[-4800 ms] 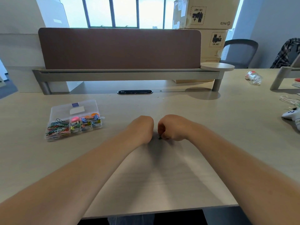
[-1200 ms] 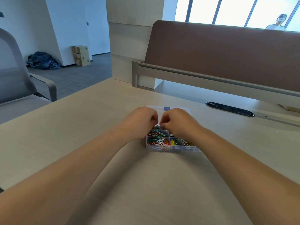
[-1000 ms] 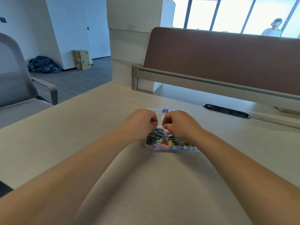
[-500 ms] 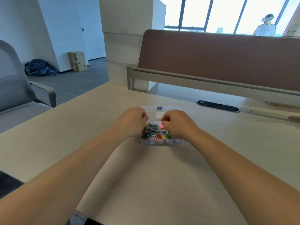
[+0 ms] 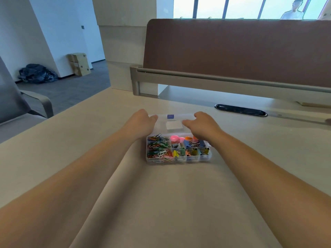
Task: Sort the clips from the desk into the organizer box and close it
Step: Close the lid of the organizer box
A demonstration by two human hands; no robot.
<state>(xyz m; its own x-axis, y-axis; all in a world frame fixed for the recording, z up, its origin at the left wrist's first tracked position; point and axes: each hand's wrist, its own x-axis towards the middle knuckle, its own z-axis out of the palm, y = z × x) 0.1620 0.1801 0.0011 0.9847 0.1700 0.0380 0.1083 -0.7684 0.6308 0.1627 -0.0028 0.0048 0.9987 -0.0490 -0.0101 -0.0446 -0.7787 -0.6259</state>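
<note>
now the organizer box (image 5: 179,153) is sitting on the counter (image 5: 86,140) at 12 o'clock, its thin clear lid (image 5: 174,121) being gripped at the 10 and 2 o'clock corners by the left hand (image 5: 141,123) and right hand (image 5: 201,125); light, springy plastic, likely being flexed if twisted.

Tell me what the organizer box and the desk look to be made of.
Organizer box: clear glossy plastic, apparently; the clips show through its walls. Desk: probably matte wood-look laminate; a pale, even surface without glare.
</note>
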